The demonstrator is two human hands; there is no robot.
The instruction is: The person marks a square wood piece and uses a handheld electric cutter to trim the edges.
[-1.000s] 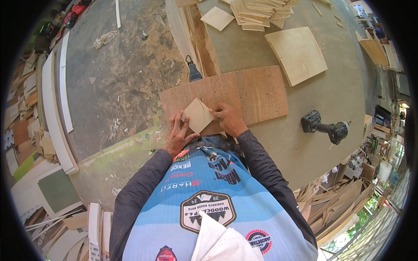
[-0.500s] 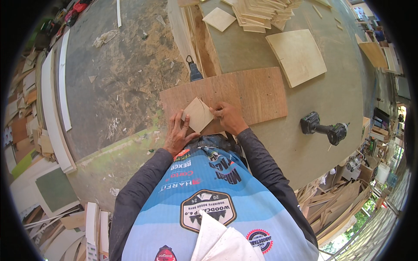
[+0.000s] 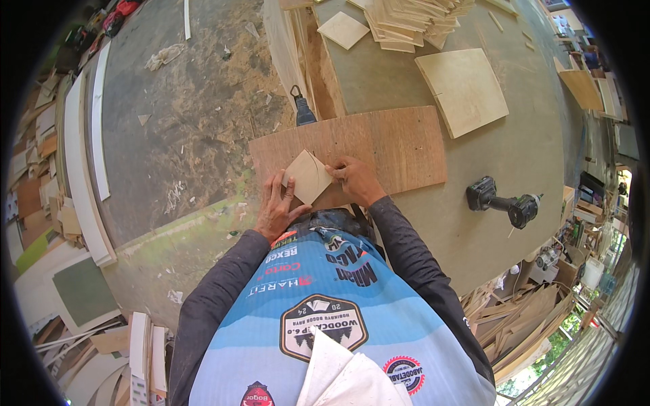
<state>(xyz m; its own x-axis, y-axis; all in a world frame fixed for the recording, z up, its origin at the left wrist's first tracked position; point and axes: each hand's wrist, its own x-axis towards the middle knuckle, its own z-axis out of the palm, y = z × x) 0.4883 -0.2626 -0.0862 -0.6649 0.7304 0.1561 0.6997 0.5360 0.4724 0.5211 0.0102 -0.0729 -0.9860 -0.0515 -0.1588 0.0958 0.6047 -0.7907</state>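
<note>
A small pale plywood square [image 3: 304,177] lies turned like a diamond on a reddish-brown board [image 3: 399,150], a dark curved line running down its right side. My left hand [image 3: 273,211] grips the square's left and near edges, fingers against one side and thumb by the near corner. At the right corner, my right hand [image 3: 357,180] pinches the edge with thumb and forefinger, the other fingers curled in. Whether anything thin sits within that pinch is hidden. Just beyond the board's far edge is a black plug-like tool end with a metal loop [image 3: 302,108].
A cordless drill [image 3: 504,202] lies right of the board. Beyond it are a larger plywood panel [image 3: 463,92], a single square [image 3: 343,30] and a stack of plywood squares [image 3: 413,20]. Offcuts [image 3: 525,318] pile at lower right. Long white strips [image 3: 82,176] stand left.
Both hands stay on the plywood square with hardly any shift. The whole view has moved very slightly.
</note>
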